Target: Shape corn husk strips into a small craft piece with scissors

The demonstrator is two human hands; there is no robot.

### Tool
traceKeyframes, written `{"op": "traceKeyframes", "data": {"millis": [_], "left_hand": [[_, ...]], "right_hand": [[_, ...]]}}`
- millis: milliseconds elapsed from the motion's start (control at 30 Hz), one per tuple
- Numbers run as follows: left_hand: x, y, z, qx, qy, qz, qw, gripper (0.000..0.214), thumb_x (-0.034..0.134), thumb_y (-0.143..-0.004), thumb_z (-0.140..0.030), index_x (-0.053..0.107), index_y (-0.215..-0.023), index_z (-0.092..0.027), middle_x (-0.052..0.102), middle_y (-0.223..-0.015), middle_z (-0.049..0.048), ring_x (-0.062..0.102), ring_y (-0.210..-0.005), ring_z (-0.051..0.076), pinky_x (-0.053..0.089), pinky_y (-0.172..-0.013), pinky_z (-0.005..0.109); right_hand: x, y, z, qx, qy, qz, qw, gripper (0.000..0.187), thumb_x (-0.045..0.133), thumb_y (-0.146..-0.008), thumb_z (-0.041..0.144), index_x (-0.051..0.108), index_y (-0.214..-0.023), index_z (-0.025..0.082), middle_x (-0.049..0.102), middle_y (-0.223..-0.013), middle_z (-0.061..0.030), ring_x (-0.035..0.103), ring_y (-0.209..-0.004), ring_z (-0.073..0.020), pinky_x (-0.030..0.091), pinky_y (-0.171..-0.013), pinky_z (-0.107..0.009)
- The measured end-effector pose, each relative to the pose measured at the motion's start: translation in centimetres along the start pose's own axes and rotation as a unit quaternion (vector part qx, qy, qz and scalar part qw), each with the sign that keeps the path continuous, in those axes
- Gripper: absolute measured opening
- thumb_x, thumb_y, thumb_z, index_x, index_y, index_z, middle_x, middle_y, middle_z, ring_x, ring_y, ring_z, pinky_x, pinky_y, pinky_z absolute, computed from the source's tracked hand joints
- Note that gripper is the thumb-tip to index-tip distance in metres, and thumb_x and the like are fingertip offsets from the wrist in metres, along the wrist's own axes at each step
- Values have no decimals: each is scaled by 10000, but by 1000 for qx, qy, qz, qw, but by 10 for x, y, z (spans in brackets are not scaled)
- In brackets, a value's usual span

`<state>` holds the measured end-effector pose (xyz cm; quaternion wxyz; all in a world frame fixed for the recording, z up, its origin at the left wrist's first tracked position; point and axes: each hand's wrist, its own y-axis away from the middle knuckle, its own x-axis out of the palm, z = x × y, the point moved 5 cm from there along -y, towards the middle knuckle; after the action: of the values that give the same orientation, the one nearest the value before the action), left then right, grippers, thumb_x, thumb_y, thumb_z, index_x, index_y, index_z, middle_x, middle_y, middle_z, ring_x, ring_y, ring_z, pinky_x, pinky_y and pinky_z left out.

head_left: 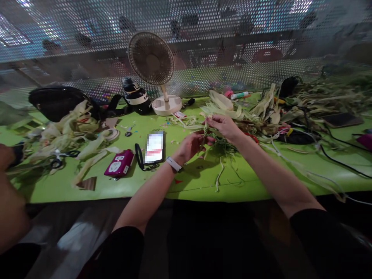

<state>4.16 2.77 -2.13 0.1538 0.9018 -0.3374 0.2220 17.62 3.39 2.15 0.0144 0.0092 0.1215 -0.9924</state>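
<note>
smooth lime-green tabletop is spreading under everything lol | beige plastic round-caged fan is standing at the back | your left hand is curling round, right hand is pinching | thin pale-green plant bunch is hanging between them, over the tabletop

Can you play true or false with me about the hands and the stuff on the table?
1. The bare right hand pinches thin, pale-green plant strands. True.
2. The pale-strapped watch is on the right wrist. False: it is on the left wrist.
3. The round beige fan stands on the glossy green table. True.
4. The shiny magenta box leans against the fan. False: it lies on the table, left of the dark phone with a lit screen.
</note>
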Motion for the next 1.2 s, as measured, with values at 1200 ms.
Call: {"op": "traceKeyframes", "data": {"millis": [1200], "left_hand": [[-11, -1, -22, 241, -306, -154, 908, 135, 659, -834, -228, 677, -708, -183, 650, -694, 17, 547, -720, 153, 428, -752, 258]], "right_hand": [[9, 8, 14, -167, 220, -85, 957, 511, 632, -804, 579, 423, -511, 217, 409, -588, 7, 400, -615, -145, 320, -631, -318]]}}
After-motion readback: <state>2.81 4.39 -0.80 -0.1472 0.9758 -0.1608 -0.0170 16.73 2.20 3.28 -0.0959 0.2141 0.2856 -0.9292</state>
